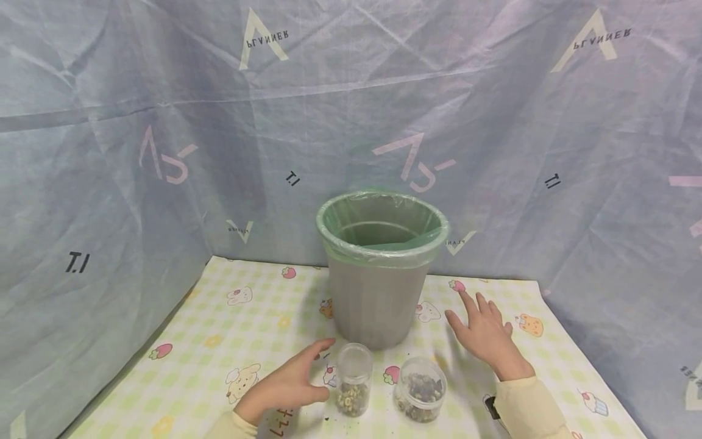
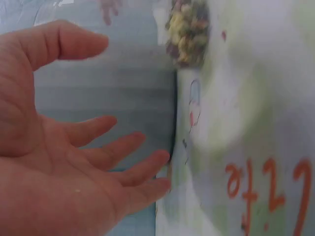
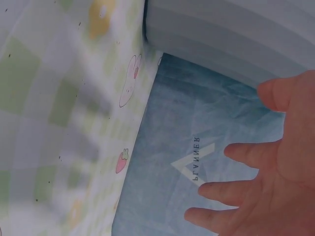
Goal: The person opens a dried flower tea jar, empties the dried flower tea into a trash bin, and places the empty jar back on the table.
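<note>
A clear lidded jar (image 1: 353, 379) stands upright near the table's front, partly filled with small yellowish and dark bits. My left hand (image 1: 293, 379) is just left of it, thumb and fingers spread apart, holding nothing; the left wrist view shows the open palm and the jar's contents (image 2: 188, 34). To the right stands a wider, shorter clear container (image 1: 421, 390) with greyish bits inside. Right of the bin, my right hand (image 1: 485, 329) hovers over the cloth with its fingers spread and nothing in it. The right wrist view shows those fingers (image 3: 221, 194) extended.
A grey bin (image 1: 378, 299) lined with a green plastic bag (image 1: 384, 261) stands behind the two containers. A checked cloth (image 1: 186, 329) with cartoon prints covers the table, and small dark specks lie on it. Grey-blue printed fabric (image 1: 351, 122) hangs at the back and sides.
</note>
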Tool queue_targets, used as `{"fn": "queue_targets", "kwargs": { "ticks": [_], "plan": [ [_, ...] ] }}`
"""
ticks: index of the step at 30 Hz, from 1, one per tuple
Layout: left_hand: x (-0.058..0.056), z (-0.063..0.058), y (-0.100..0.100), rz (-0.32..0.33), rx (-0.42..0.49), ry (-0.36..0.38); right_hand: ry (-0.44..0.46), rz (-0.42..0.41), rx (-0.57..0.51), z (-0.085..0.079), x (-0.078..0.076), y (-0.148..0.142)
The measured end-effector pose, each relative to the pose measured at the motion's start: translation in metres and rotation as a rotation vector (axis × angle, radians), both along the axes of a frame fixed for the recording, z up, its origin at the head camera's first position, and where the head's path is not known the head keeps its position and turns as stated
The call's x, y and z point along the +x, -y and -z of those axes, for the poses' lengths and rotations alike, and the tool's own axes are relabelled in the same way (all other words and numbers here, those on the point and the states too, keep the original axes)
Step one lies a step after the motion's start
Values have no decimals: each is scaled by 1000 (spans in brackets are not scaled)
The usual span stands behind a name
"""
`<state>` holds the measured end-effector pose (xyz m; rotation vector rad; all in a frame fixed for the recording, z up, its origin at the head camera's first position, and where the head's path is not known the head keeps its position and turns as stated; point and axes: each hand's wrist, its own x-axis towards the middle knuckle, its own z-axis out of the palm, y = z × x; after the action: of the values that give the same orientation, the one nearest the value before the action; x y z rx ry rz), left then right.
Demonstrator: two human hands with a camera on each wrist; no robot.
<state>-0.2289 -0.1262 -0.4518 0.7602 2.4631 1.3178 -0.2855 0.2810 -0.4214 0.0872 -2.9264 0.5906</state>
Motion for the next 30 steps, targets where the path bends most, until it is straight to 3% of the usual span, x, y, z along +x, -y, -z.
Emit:
{"fn": "queue_targets", "kwargs": {
  "ticks": [5,14,23,30],
  "plan": [
    [-1,7,-11,35,41,4,-2,-1,-7,0,-2,0],
    [2,17,-25,85,159,85,21,-2,-15,2,-2,0],
    [-1,28,-34,97,222,118,25,3,-25,5,-3,0],
    [0,28,-36,100,239,129,24,2,-18,5,-3,0]
  ]
}}
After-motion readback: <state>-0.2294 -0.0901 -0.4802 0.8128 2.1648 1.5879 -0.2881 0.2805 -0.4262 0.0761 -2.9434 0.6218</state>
